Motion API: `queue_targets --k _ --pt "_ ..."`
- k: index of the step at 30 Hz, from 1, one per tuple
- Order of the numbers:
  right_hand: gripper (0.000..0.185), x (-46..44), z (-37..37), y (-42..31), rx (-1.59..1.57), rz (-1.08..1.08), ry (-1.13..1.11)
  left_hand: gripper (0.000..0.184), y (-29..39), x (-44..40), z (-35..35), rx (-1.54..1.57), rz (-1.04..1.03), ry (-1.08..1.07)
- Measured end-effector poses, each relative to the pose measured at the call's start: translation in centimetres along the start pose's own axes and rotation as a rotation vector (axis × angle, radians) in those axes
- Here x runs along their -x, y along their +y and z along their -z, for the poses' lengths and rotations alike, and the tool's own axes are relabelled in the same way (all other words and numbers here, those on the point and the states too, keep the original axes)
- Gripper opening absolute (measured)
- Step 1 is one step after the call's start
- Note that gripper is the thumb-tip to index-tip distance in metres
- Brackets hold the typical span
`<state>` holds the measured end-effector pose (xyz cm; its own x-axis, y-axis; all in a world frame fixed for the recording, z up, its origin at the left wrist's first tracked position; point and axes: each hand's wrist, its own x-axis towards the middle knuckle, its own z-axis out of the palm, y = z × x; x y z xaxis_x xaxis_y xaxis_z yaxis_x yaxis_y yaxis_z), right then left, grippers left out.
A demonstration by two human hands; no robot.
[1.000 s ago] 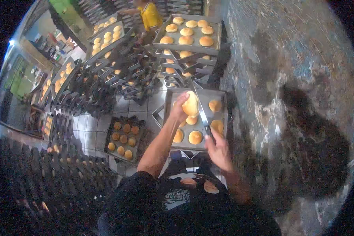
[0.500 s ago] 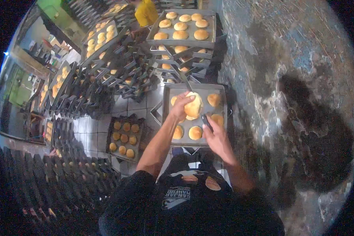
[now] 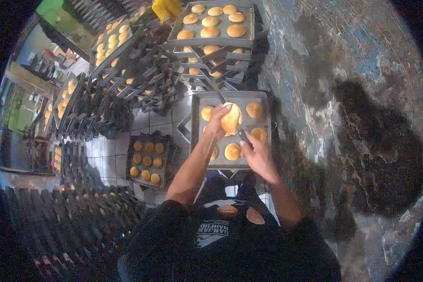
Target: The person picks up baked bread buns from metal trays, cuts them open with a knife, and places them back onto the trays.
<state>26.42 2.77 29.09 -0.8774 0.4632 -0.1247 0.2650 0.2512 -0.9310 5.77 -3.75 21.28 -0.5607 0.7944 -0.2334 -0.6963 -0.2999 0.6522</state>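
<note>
My left hand [image 3: 216, 122] is closed round a golden bun [image 3: 231, 120], thumb on top, holding it above a metal baking tray [image 3: 198, 101]. A pale strip shows along the bun's right edge. In my right hand [image 3: 259, 157] is the dark handle of a knife [image 3: 244, 137], just below the bun. Its blade shows beyond the bun's far side, pointing away from me. How deep the blade sits in the bun is hidden. Several round buns lie on the tray, among them a near bun [image 3: 232, 152] and a bun by the right rim [image 3: 254, 110].
Behind the tray rises a stack of bun trays [image 3: 211, 42]. More stacked trays [image 3: 110, 47] stand at left, and a low tray of buns [image 3: 146, 162] rests near the tiled floor [image 3: 103, 157]. A stained wall [image 3: 315, 117] runs along the right. A person in yellow [image 3: 167, 9] is at the back.
My view has tilted slightly, so the trays and surroundings sit higher in it. The bun has turned a little, showing more golden crust, and both hands keep their hold.
</note>
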Motion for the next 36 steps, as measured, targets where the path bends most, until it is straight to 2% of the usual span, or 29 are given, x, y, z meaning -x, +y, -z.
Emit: queue_targets --k 1,2,7,9,10,11,13,15,17,18,20,22,23,24,26,27,29,32,35,36 --pt "0.043 -0.5 -0.1 0.3 0.046 0.0 0.008 0.022 0.0 -0.3 0.0 0.043 -0.017 0.039" --pt "0.044 0.0 -0.4 1.2 -0.051 0.071 0.022 0.019 0.3 -0.4 0.4 0.089 -0.022 0.057" --pt "0.045 4.5 0.0 3.0 0.024 0.045 -0.032 0.021 1.3 -1.3 3.7 0.087 0.0 0.063" --pt "0.044 3.9 -0.9 3.1 -0.008 -0.093 -0.007 0.022 -0.1 -1.3 3.1 0.044 0.006 0.092" --pt "0.044 2.3 -1.3 2.6 -0.091 -0.173 -0.011 0.029 -1.5 -1.7 3.0 0.092 0.079 0.167" --pt "0.044 0.6 -1.5 2.9 -0.092 -0.184 -0.007 0.029 -2.6 -1.9 3.0 0.094 0.091 0.168" --pt "0.044 -2.2 -2.0 3.4 0.076 -0.061 0.015 0.029 -3.7 -1.9 2.4 0.114 0.032 0.221" --pt "0.043 -2.3 -2.3 4.1 0.039 -0.046 0.032 0.029 -3.5 -3.4 3.6 0.142 0.038 0.234" --pt "0.043 -0.1 -3.0 6.4 -0.102 0.088 0.096 0.03 -3.0 -4.5 5.6 0.192 0.006 0.243" --pt "0.043 1.3 -3.1 7.0 -0.147 0.13 0.113 0.023 -2.3 -4.6 5.8 0.17 -0.001 0.216" --pt "0.045 3.8 -2.3 7.1 0.084 -0.133 0.016 0.025 -1.9 -4.5 6.4 0.196 0.016 0.216" --pt "0.045 3.0 -3.0 8.7 0.104 -0.207 -0.008 0.028 -2.8 -4.6 6.8 0.218 0.047 0.209" --pt "0.045 2.4 -3.4 9.6 0.123 -0.27 -0.025 0.036 -4.0 -4.6 6.6 0.24 0.058 0.256" --pt "0.045 1.1 -4.1 10.0 0.123 -0.281 -0.026 0.045 -5.0 -4.6 6.3 0.261 0.071 0.306" --pt "0.044 -2.7 -5.6 10.5 0.133 -0.161 0.085 0.047 -6.8 -4.8 5.7 0.282 0.093 0.369" --pt "0.044 -3.6 -5.8 11.2 0.133 -0.171 0.08 0.05 -7.4 -4.9 5.7 0.3 0.107 0.425" --pt "0.043 -5.0 -6.1 12.5 -0.11 -0.228 0.037 0.051 -7.3 -5.9 6.4 0.279 0.107 0.483" --pt "0.044 -1.2 -4.3 11.8 0.089 -0.329 0.055 0.051 -7.9 -10.1 10.2 0.226 0.058 0.304" --pt "0.043 5.6 -2.8 14.0 0.136 -0.361 0.089 0.059 -8.8 -14.9 13.6 0.098 0.019 0.399" --pt "0.043 7.5 -2.4 14.0 0.086 -0.463 0.133 0.059 -9.5 -15.3 15.0 0.114 0.022 0.405"
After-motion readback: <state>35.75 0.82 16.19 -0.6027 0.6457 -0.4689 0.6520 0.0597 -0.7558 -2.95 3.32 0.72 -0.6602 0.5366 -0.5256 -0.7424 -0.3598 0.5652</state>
